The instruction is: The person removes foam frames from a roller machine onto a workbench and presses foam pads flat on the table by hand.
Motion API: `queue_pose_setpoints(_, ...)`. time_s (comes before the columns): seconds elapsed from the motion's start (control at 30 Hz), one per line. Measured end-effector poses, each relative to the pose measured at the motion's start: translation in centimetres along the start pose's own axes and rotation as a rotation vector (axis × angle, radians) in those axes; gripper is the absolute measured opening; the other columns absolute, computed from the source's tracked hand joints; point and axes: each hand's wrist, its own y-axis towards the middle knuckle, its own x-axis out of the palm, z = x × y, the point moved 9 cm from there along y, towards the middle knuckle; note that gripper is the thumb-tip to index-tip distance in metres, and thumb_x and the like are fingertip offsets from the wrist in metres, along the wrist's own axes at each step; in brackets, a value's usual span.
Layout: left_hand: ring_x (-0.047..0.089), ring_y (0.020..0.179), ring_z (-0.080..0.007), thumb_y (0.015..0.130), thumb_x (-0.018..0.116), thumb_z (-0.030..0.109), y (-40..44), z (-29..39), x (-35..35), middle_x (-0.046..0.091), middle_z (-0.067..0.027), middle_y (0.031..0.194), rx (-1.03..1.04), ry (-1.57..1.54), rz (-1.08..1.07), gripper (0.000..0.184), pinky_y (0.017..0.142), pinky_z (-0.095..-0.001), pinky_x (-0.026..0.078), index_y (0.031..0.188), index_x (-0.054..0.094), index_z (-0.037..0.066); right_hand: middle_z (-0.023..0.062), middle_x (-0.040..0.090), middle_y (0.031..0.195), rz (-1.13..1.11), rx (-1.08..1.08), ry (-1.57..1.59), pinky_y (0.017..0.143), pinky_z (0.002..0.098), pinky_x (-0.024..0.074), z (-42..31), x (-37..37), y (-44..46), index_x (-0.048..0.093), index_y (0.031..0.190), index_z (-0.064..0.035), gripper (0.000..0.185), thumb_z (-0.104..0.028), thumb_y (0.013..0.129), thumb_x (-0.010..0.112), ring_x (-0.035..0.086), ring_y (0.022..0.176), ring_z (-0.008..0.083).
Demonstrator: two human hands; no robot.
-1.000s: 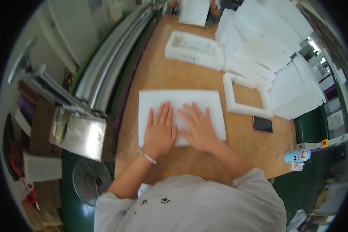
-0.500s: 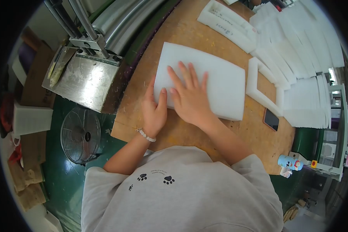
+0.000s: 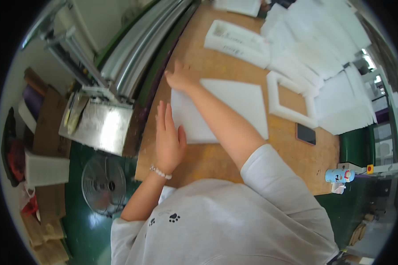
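Note:
A thick white foam sheet (image 3: 241, 104) lies flat on the wooden table in front of me. My left hand (image 3: 169, 143), with a beaded bracelet at the wrist, stands along the sheet's left edge, fingers stretched out and holding nothing. Across the sheet reaches my right arm, hiding part of it. My right hand (image 3: 182, 79) is at the sheet's far left corner, somewhat blurred, with its fingers apart and nothing visible in them. Whether it touches the corner I cannot tell.
Right of the sheet are a white foam frame (image 3: 275, 99), a phone (image 3: 305, 134) and stacked foam sheets (image 3: 347, 99). A foam tray with handwriting (image 3: 236, 44) lies farther back. A blue bottle (image 3: 339, 176) is at right; a metal machine plate (image 3: 108, 128) and fan (image 3: 102, 185) are at left.
My right hand has left the top of the foam sheet and moved to its far left corner. My left hand's fingers have straightened. The camera view has shifted.

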Motion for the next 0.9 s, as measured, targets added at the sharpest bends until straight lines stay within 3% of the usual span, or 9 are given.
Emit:
queue_pose_setpoints(0.1, 0.042, 0.137, -0.0359, 0.099, 0.047, 0.015, 3.4, 2.5, 1.3, 0.044, -0.0262, 0.146, 0.241, 0.506, -0.068, 0.053, 0.115, -0.0488, 0.03, 0.145, 0.036, -0.008, 0.0198, 0.048, 0.144, 0.194, -0.177, 0.807, 0.108, 0.0437, 0.0375, 2.4, -2.3, 0.3, 0.043, 0.144, -0.0048, 0.056, -0.038, 0.098, 0.042, 0.044, 0.133, 0.0357)
queue_pose_setpoints(0.2, 0.036, 0.142, -0.0332, 0.1, 0.045, 0.025, 7.6, 1.3, 5.6, 0.041, -0.0236, 0.149, 0.267, 0.533, -0.151, 0.058, 0.118, -0.0495, 0.022, 0.146, 0.034, -0.007, 0.0175, 0.052, 0.141, 0.2, -0.202, 0.79, 0.105, 0.0401, 0.041, 4.9, -4.5, -1.0, 0.049, 0.139, -0.0038, 0.051, -0.035, 0.099, 0.043, 0.045, 0.132, 0.0341)
queue_pose_setpoints(0.27, 0.03, 0.146, -0.0305, 0.1, 0.042, 0.034, 9.7, 0.1, 8.7, 0.038, -0.021, 0.153, 0.273, 0.566, -0.267, 0.063, 0.122, -0.0502, 0.013, 0.148, 0.033, -0.007, 0.0155, 0.053, 0.14, 0.046, -0.059, 0.395, 0.11, 0.0448, 0.0351, 7.4, -5.3, -3.6, 0.052, 0.137, -0.0049, 0.051, -0.039, 0.1, 0.042, 0.044, 0.134, 0.0322)
queue_pose_setpoints(0.37, 0.02, 0.151, -0.027, 0.099, 0.036, 0.05, 9.8, -1.6, 7.5, 0.029, -0.0172, 0.159, 0.208, 0.668, -0.301, 0.076, 0.123, -0.0471, 0.006, 0.15, 0.028, -0.006, 0.0122, 0.05, 0.144, 0.23, -0.185, -0.213, 0.12, 0.0503, 0.013, 13.8, -6.4, -4.6, 0.049, 0.141, -0.0121, 0.055, -0.047, 0.102, 0.034, 0.04, 0.138, 0.0302)
queue_pose_setpoints(0.47, 0.013, 0.152, -0.0265, 0.099, 0.038, 0.05, 9.3, -3.1, 5.5, 0.021, -0.0172, 0.162, 0.076, 0.616, -0.286, 0.078, 0.122, -0.049, 0.006, 0.152, 0.024, -0.006, 0.0119, 0.048, 0.145, 0.213, -0.216, -0.09, 0.122, 0.0497, 0.0129, 17.8, -8.9, -5.6, 0.047, 0.143, -0.0149, 0.055, -0.049, 0.102, 0.032, 0.041, 0.137, 0.0295)
queue_pose_setpoints(0.6, 0.01, 0.153, -0.0264, 0.099, 0.039, 0.051, 8.8, -4.1, 4.5, 0.016, -0.0169, 0.164, 0.016, 0.622, -0.324, 0.081, 0.122, -0.051, 0.007, 0.153, 0.019, -0.005, 0.0117, 0.05, 0.145, 0.091, -0.154, -0.009, 0.116, 0.0489, 0.0236, 19.4, -9.3, -5.4, 0.045, 0.146, -0.0159, 0.054, -0.047, 0.103, 0.034, 0.046, 0.131, 0.0309)
queue_pose_setpoints(0.77, 0.01, 0.153, -0.0271, 0.098, 0.041, 0.05, 8.6, -3.4, 4.3, 0.016, -0.0177, 0.164, -0.023, 0.585, -0.323, 0.081, 0.121, -0.0534, 0.008, 0.153, 0.018, -0.006, 0.0106, 0.047, 0.147, -0.02, -0.014, 0.047, 0.121, 0.05, 0.0163, 21.6, -8.6, -4.7, 0.04, 0.148, -0.0184, 0.053, -0.047, 0.104, 0.032, 0.046, 0.133, 0.0318)
queue_pose_setpoints(0.87, 0.011, 0.153, -0.0275, 0.098, 0.041, 0.049, 8.8, -3.6, 4.3, 0.016, -0.0183, 0.163, 0.005, 0.586, -0.274, 0.081, 0.121, -0.0537, 0.008, 0.153, 0.018, -0.006, 0.0106, 0.043, 0.15, -0.032, -0.036, 0.132, 0.12, 0.0513, 0.0177, 21.3, -8.5, -6.3, 0.037, 0.149, -0.0163, 0.052, -0.042, 0.104, 0.036, 0.039, 0.139, 0.0352)
queue_pose_setpoints(0.9, 0.011, 0.153, -0.0276, 0.098, 0.042, 0.049, 8.4, -3.5, 4.3, 0.016, -0.0186, 0.163, 0.015, 0.585, -0.264, 0.081, 0.121, -0.0538, 0.008, 0.153, 0.018, -0.006, 0.0119, 0.041, 0.152, 0.108, -0.15, 0.012, 0.119, 0.0521, 0.0179, 20.7, -9.1, -7.3, 0.038, 0.149, -0.0145, 0.052, -0.039, 0.103, 0.038, 0.033, 0.142, 0.0363)
